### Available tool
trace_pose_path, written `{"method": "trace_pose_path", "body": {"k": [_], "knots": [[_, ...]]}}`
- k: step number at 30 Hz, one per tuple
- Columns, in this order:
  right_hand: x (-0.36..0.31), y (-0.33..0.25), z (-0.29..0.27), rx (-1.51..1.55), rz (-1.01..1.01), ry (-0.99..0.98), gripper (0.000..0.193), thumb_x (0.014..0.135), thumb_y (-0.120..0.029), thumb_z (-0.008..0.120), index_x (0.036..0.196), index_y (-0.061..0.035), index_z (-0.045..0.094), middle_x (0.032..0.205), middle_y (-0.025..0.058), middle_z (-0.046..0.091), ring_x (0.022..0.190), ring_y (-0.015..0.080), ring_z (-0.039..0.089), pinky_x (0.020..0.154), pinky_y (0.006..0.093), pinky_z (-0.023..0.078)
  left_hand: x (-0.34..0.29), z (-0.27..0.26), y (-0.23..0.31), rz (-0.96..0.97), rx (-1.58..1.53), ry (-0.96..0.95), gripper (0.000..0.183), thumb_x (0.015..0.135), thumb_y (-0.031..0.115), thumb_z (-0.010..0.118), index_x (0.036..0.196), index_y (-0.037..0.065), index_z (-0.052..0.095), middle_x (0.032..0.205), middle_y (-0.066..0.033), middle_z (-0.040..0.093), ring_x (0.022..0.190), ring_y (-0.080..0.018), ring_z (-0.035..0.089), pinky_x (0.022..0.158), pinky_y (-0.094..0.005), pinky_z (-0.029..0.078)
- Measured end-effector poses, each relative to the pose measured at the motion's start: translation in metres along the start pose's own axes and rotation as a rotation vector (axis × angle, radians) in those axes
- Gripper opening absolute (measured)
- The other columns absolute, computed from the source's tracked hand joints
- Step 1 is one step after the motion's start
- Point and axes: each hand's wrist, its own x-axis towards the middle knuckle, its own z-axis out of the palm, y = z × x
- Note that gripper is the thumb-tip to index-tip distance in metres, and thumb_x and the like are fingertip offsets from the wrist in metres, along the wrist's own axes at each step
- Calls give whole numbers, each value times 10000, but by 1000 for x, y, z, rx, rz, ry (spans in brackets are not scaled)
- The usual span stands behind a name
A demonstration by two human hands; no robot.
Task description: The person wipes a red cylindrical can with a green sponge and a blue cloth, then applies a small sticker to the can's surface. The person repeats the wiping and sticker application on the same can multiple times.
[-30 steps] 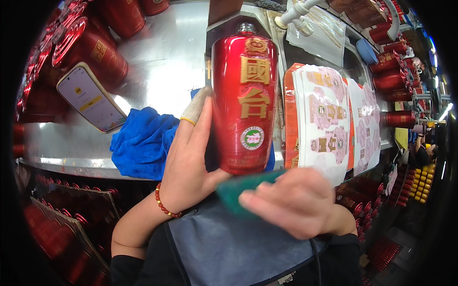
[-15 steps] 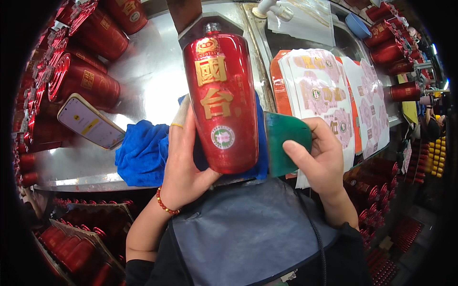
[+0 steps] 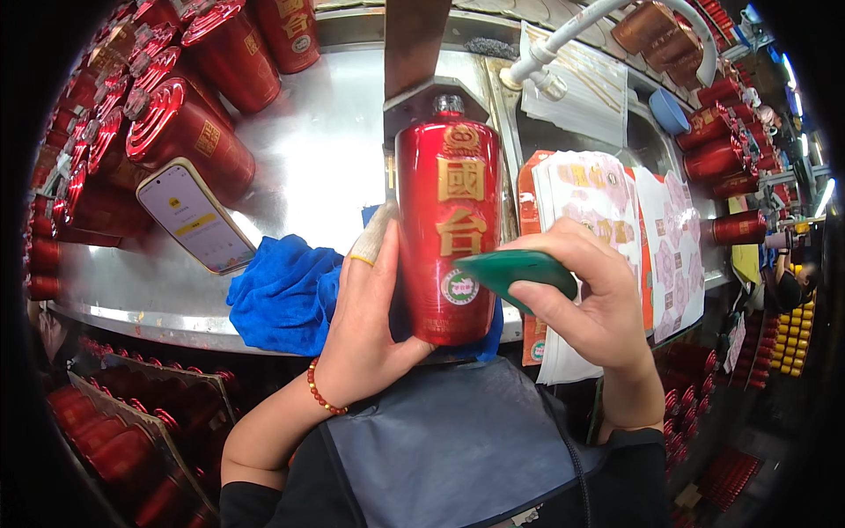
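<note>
A glossy red bottle [image 3: 415, 290] with gold lettering, a round green-and-white emblem and a dark cap lies with its neck pointing away. My left hand [image 3: 365, 308] holds it along its left side, thumb at the base; a pale cover wraps one finger. Pinched between the thumb and fingers of my right hand [image 3: 598, 304] is a green flat scraper [image 3: 524, 268]. Its tip is over the bottle's front, just above the emblem; whether it touches cannot be made out. A crumpled blue cloth [image 3: 283, 295] lies left of the bottle, with more blue cloth showing beneath it.
At left, a phone [image 3: 195, 216] leans against several red bottles [image 3: 198, 132]. Printed decal sheets [image 3: 576, 189] lie to the right, before a sink with a white faucet [image 3: 532, 66] and a blue bowl [image 3: 667, 112]. A brown post [image 3: 412, 48] rises behind the bottle. Racked bottles [image 3: 114, 440] stand below the table edge.
The scraper has moved from beside the bottle to over its front and now shows more edge-on. The view has shifted, so the bottle and table appear further right and lower.
</note>
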Motion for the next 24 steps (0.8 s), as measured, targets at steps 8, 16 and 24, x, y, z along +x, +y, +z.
{"method": "trace_pose_path", "body": {"k": [8,16,24], "knots": [[81,4,-37,-52,19,116,286,930,-116,750,1182,11,701,934,49,685,862,118,634,766,280,507,4,-2,3,24,14,5,1147,763,204,911,1619,-82,202,1618,-346,301,1483,-523,342,1204,-547,316],[94,-10,-43,-387,-173,176,201,876,-40,763,1075,-15,775,820,46,592,766,146,559,665,289,409,1,3,-7,31,-57,14,1134,766,249,911,1604,-99,231,1625,-348,306,1499,-514,342,1208,-544,314],[98,-9,-51,-451,-282,130,227,836,-68,817,1056,-33,778,815,39,569,772,167,514,690,312,393,-2,10,-14,51,-116,38,1158,782,299,916,1608,-104,212,1634,-358,295,1509,-505,345,1205,-524,324]]}}
